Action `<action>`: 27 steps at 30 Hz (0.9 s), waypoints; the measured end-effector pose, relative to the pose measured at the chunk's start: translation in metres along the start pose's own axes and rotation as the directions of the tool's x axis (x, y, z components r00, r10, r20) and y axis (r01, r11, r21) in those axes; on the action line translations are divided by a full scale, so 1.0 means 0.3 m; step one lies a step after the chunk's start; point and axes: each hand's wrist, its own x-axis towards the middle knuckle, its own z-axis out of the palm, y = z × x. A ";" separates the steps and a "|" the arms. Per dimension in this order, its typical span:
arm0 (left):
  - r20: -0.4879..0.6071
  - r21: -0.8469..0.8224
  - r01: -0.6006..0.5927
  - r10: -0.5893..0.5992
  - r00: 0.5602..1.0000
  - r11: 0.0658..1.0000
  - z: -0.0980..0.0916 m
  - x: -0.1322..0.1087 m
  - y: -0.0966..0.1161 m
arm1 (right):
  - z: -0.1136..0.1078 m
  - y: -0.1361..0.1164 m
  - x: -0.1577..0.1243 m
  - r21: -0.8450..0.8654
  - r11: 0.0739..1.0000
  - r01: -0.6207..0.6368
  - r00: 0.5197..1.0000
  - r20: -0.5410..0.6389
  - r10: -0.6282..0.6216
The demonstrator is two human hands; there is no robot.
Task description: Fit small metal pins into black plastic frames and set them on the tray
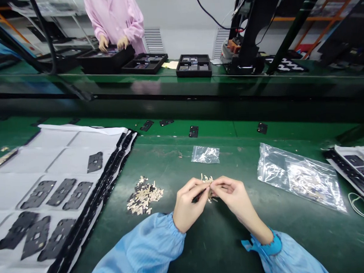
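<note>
Nearest, two blue sleeves lead to the person's hands on the green desk [265,237], just to the right of the pile of beige pieces [144,194]. The left hand [188,206] has its grip pinched on a thin dark tool [199,197]. The right hand [234,198], farther right of the pile, meets it fingertip to fingertip, its grip pressed together on a few loose beige bits [206,178] at the point where the hands touch.

Left of the pile lies a white sheet [58,150] carrying rows of flat black parts [39,194]. Just beyond the pile and to its right is a small clear bag [205,154]. A large clear bag [298,175] lies well to the pile's right, with a rubber band [360,204] past it.

Farther back from the pile, single black plates [193,131] lie spread along a green belt. Beyond that, on the far desk, stand black trays [193,65]. A co-worker in a pink coat [116,18] rests both hands on another tray [106,59], behind the pile and slightly to its left.
</note>
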 end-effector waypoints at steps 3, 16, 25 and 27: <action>-0.012 -0.039 0.051 -0.052 0.999 0.998 -0.005 0.010 -0.002 | 0.002 -0.008 -0.002 0.019 1.000 0.019 1.000 0.022 -0.019; 0.225 -0.563 0.551 -0.527 0.819 0.616 0.001 0.032 -0.018 | 0.012 -0.012 -0.003 0.079 0.997 0.021 0.998 -0.057 -0.016; 0.212 -0.493 0.511 -0.473 0.855 0.704 -0.001 0.035 0.000 | 0.030 0.017 -0.019 0.043 0.996 0.073 0.993 -0.099 -0.069; 0.207 -0.497 0.517 -0.483 0.851 0.697 -0.002 0.036 0.001 | 0.033 0.020 -0.022 -0.004 0.993 0.117 0.989 -0.086 -0.116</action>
